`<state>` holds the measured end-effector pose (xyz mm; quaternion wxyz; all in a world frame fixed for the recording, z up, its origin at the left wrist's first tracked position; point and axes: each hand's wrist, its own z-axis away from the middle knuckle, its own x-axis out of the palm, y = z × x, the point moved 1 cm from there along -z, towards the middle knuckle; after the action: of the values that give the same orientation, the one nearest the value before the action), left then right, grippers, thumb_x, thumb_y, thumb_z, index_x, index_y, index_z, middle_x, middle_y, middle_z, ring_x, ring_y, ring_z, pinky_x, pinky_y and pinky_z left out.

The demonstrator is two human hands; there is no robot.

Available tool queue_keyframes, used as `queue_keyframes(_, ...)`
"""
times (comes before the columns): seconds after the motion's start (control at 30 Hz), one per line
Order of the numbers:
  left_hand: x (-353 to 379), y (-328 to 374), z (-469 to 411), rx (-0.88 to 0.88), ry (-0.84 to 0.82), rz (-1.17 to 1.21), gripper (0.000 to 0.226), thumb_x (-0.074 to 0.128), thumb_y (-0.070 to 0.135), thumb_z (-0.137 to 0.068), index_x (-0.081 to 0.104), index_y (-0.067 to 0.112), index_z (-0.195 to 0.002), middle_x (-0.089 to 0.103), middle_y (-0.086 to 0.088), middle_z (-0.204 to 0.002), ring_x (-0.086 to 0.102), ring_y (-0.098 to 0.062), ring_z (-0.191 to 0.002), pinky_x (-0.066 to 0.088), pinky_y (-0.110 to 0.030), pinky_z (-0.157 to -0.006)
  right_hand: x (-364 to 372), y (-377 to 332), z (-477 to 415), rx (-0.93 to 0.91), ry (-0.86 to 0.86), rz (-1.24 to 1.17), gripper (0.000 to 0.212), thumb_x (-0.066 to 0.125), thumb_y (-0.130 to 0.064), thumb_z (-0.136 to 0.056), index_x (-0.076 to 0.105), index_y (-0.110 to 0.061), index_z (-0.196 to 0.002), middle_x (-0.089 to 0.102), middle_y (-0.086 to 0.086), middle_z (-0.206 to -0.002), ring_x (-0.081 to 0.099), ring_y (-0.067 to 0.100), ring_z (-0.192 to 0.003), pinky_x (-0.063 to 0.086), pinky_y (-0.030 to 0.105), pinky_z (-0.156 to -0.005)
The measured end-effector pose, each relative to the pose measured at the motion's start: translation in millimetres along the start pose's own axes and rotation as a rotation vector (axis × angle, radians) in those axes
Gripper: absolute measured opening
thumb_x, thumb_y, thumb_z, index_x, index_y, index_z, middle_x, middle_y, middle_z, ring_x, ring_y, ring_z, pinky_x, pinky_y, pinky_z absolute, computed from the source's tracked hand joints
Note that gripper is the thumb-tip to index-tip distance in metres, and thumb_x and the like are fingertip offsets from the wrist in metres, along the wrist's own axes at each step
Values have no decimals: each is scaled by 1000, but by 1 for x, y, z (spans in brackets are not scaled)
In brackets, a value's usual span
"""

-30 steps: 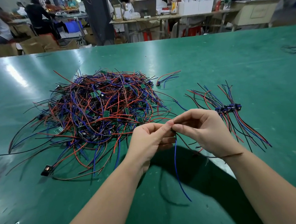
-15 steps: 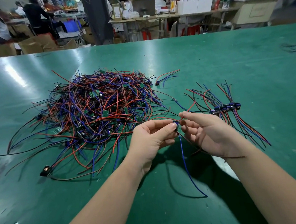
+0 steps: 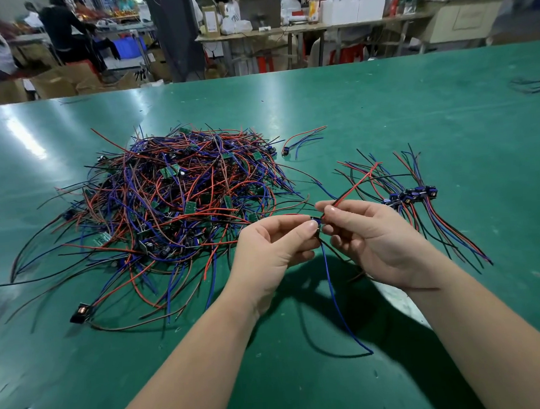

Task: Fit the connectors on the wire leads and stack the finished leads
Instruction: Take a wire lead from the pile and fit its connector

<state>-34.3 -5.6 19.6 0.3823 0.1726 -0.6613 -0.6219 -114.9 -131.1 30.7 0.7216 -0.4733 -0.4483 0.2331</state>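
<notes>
Red wire (image 3: 356,185) pinched by right hand (image 3: 381,241), left hand (image 3: 271,251) pinching the small connector (image 3: 317,224) (blue lead (image 3: 334,290) dangling)

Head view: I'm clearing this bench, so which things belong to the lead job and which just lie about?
Job: left hand, connector it pinches, right hand, red wire it pinches, tangled pile, finished stack.
Lying about: cardboard boxes, orange bottle, far wires at right edge.

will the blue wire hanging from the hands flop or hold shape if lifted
Probably bendy, not limp: the blue wire droops in a smooth curve from the left hand, while the red wire pinched by the right hand stands up unsupported. Likely light, being thin.
</notes>
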Motion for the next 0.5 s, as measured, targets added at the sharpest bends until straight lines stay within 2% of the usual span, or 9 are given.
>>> queue_keyframes(0.1, 3, -2, 2, -57, -30, -3, 24, 76, 23, -63, 71, 10, -82, 71, -5, -72, 67, -12, -62, 57, -24, -62, 0, 1, 0, -4, 49, 66, 13, 68, -12, -61, 71, -7, -72, 64, 3, -61, 57, 8, -54, 46, 14, -52)
queue_keyframes(0.2, 4, -3, 1, -109, -42, 34, 9, 73, 13, -73, 71, 9, -80, 71, -10, -75, 67, -14, -62, 57, -24, -59, 0, 1, 0, 10, 61, 129, 17, 68, -16, -61, 69, -6, -75, 66, 7, -67, 58, 13, -59, 47, 20, -59)
queue_keyframes(0.33, 4, 1, 3, -174, -117, 12, 9, 73, 20, -64, 74, 11, -66, 73, -12, -76, 69, -15, -62, 56, -22, -55, -6, -7, -1, 3, 83, 154, 10, 64, -12, -77, 69, -4, -79, 65, 2, -61, 58, 6, -53, 44, 12, -49)
queue_keyframes(0.37, 4, 3, 4, -194, -154, -15, 7, 73, 17, -69, 75, 12, -65, 73, -11, -76, 68, -13, -60, 55, -21, -54, -10, -10, -2, -6, 108, 121, 8, 62, -9, -81, 68, -3, -80, 65, 1, -60, 59, 6, -52, 45, 12, -48)
queue_keyframes(0.43, 4, 3, 6, -227, -220, -52, 18, 68, 10, -81, 75, 12, -64, 73, -10, -75, 66, -11, -58, 53, -19, -53, -18, -17, -4, -15, 172, 52, 7, 59, -3, -84, 66, -2, -82, 66, 1, -60, 61, 6, -51, 48, 13, -47)
queue_keyframes(0.5, 5, 3, 7, -244, -249, -63, 18, 66, 8, -84, 74, 9, -67, 73, -12, -76, 64, -10, -56, 53, -19, -53, -24, -20, -6, -15, 206, 11, 7, 58, 2, -85, 65, -1, -83, 67, 3, -60, 63, 6, -52, 50, 14, -50)
